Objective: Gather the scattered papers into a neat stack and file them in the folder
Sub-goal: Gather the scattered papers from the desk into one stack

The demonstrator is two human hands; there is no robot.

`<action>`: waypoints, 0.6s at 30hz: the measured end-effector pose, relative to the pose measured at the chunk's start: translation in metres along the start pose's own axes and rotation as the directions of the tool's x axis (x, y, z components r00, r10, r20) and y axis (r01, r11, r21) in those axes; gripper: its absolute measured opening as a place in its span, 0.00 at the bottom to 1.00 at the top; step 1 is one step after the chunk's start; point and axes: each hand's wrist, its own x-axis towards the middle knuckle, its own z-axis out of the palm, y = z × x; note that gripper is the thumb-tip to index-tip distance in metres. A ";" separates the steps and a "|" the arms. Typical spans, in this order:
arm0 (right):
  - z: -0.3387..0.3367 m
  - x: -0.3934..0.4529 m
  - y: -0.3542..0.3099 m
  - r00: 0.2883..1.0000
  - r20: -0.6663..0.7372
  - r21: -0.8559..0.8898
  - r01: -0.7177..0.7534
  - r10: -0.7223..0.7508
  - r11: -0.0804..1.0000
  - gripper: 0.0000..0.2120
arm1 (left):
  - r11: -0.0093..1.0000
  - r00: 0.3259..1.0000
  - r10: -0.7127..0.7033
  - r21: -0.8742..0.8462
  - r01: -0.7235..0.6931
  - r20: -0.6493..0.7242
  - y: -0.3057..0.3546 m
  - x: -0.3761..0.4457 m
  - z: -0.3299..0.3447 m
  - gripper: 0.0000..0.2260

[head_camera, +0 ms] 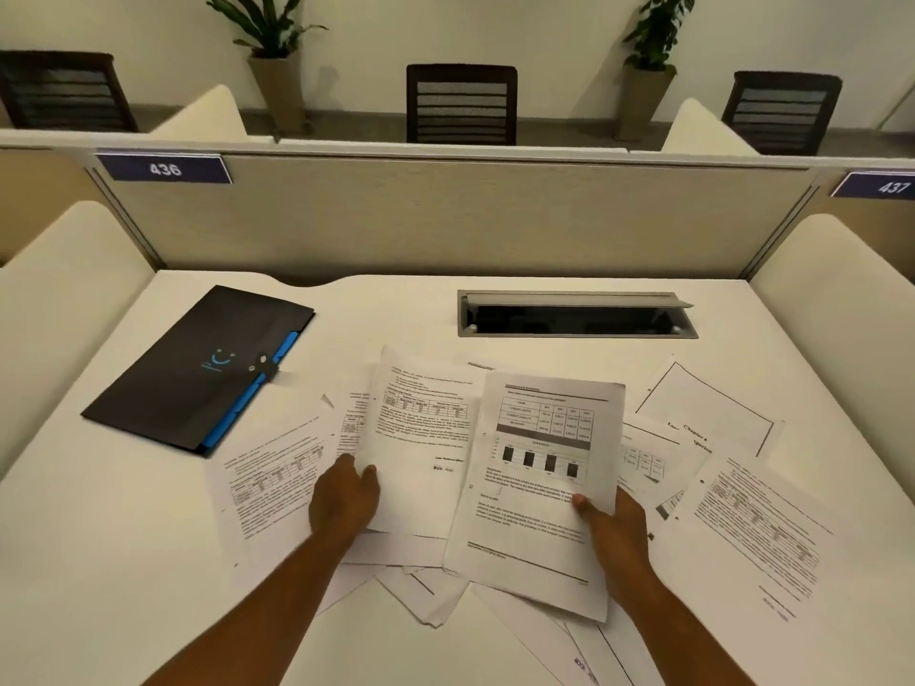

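Already both hands were down among the papers on the white tabletop point(124, 537). The left hand point(344, 497) had its grip closed on the lower left edge of a text sheet point(421, 438), thumb on top and fingers tucked beneath. Over on the other side, the right hand point(611, 524) pinched the right edge of a sheet with a table and bar chart point(539, 482), thumb pressing on the print (that page lay tilted, overlapping the text sheet's right side). Around them more sheets sprawled loose: 1 with tables point(270, 480) to the left, a framed chapter page point(708, 413) at the far right, another text page point(762, 527) nearer on the right, and several corners poking out below the wrists. The black folder point(198, 368) sat shut at the upper left of the tabletop, apart from the papers, its blue tabs point(252, 393) showing along its right edge. Behind it all, a cable tray point(577, 314) was sunk into the tabletop, and the divider carried number plates 436 point(165, 168) and 437 point(886, 186).
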 end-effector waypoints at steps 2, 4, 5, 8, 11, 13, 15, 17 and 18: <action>0.009 -0.003 -0.004 1.000 0.028 0.010 -0.005 0.005 1.000 0.21 | 0.981 0.996 -0.074 0.178 0.080 -0.042 -0.013 -0.006 -0.008 0.21; 0.017 -0.006 -0.007 0.997 0.068 0.020 -0.024 0.022 1.000 0.20 | 0.960 0.990 -0.114 0.246 0.132 -0.085 -0.021 -0.012 -0.014 0.21; 0.019 -0.008 -0.008 0.996 0.087 0.022 -0.035 0.033 0.999 0.20 | 0.962 0.989 -0.119 0.234 0.138 -0.092 -0.023 -0.013 -0.016 0.22; 0.023 -0.013 -0.010 0.990 0.132 0.011 -0.046 0.044 0.999 0.19 | 0.970 0.990 -0.122 0.204 0.133 -0.064 -0.026 -0.015 -0.018 0.25; 0.020 -0.017 -0.010 0.990 0.131 0.012 -0.047 0.045 0.999 0.19 | 0.979 0.989 -0.144 0.141 0.148 -0.041 -0.024 -0.014 -0.022 0.29; 0.017 -0.021 -0.008 0.992 0.116 0.021 -0.051 0.048 0.998 0.20 | 0.978 0.985 -0.172 0.112 0.174 -0.031 -0.024 -0.014 -0.025 0.31; 0.013 -0.024 -0.007 0.993 0.104 0.035 -0.067 0.063 0.997 0.20 | 0.968 0.981 -0.191 0.158 0.193 -0.028 -0.025 -0.013 -0.030 0.32; 0.009 -0.027 -0.006 0.992 0.093 0.050 -0.086 0.081 0.995 0.20 | 0.953 0.983 -0.181 0.243 0.181 -0.021 -0.028 -0.013 -0.033 0.34; 0.008 -0.029 -0.005 0.992 0.087 0.055 -0.094 0.089 0.994 0.19 | 0.949 0.986 -0.168 0.269 0.167 -0.016 -0.030 -0.012 -0.035 0.34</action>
